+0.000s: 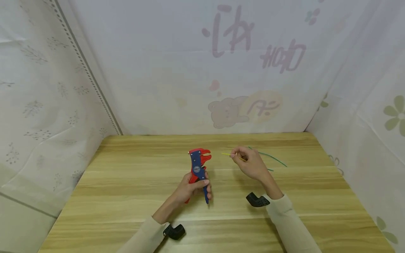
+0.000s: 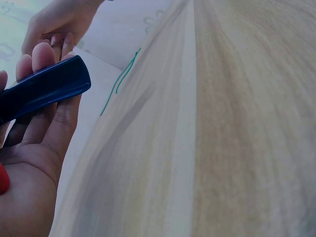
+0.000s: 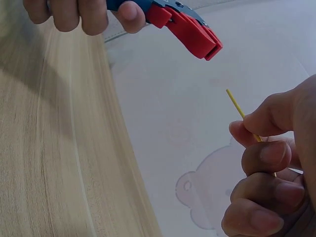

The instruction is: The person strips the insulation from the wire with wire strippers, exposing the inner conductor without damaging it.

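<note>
My left hand [image 1: 190, 188] grips a red and blue wire stripper [image 1: 197, 165] by its handles, its red jaws uppermost and parted, facing right. In the left wrist view the blue handle [image 2: 54, 84] lies across the curled fingers. My right hand [image 1: 251, 164] pinches a thin yellow wire [image 3: 235, 102] between thumb and forefinger, the other fingers curled. One end of the wire sticks out to the left, toward the stripper's jaws, with a gap between them. The rest of the wire is mostly hidden by the hand.
Green wires [image 1: 274, 158] lie on the wooden table [image 1: 142, 196] behind and beside the right hand. A black camera mount [image 1: 174, 232] sits at the left wrist, another black mount [image 1: 257, 200] at the right. Patterned white cloth [image 1: 158, 70] hangs behind and along both sides.
</note>
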A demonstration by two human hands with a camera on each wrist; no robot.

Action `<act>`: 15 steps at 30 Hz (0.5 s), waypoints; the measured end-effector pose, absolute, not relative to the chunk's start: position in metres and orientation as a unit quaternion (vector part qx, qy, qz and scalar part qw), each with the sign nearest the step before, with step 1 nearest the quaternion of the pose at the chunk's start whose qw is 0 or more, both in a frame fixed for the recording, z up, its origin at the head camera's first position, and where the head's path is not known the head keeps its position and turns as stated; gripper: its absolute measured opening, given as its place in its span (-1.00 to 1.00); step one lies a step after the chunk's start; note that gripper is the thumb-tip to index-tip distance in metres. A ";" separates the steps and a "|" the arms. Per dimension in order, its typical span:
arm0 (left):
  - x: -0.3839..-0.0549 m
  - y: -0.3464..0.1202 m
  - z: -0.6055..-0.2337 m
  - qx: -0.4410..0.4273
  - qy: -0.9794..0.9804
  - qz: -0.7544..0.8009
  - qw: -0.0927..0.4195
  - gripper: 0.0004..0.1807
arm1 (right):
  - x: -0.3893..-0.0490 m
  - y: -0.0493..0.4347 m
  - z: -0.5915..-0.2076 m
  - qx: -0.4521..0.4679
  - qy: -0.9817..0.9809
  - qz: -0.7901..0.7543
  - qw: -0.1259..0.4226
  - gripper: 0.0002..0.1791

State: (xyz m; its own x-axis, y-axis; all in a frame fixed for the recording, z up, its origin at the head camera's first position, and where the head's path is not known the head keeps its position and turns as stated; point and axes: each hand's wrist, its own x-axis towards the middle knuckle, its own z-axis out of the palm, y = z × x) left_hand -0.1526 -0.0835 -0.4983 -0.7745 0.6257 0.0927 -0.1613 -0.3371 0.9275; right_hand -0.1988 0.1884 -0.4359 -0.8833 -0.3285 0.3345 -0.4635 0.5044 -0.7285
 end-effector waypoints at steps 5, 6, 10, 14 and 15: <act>-0.150 -0.082 -0.498 0.224 0.507 0.794 0.250 -0.87 | -0.196 0.187 -0.436 0.226 -0.865 0.443 0.066 -0.91; -0.150 -0.082 -0.498 0.225 0.507 0.795 0.247 -0.88 | -0.196 0.187 -0.435 0.225 -0.866 0.443 0.066 -0.92; -0.149 -0.082 -0.497 0.230 0.510 0.794 0.238 -0.86 | -0.197 0.185 -0.435 0.222 -0.869 0.437 0.071 -0.92; -0.149 -0.081 -0.496 0.224 0.519 0.789 0.239 -0.66 | -0.198 0.185 -0.435 0.225 -0.869 0.435 0.075 -0.91; -0.149 -0.081 -0.496 0.223 0.520 0.789 0.240 -0.61 | -0.198 0.184 -0.434 0.226 -0.868 0.436 0.074 -0.91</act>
State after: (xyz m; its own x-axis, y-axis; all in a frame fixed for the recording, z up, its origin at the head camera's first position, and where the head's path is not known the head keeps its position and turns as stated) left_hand -0.1490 -0.0806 -0.4956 -0.7854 0.6105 0.1018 -0.1467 -0.3433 0.9277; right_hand -0.1981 0.1844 -0.4343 -0.8870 -0.3273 0.3258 -0.4567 0.5171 -0.7239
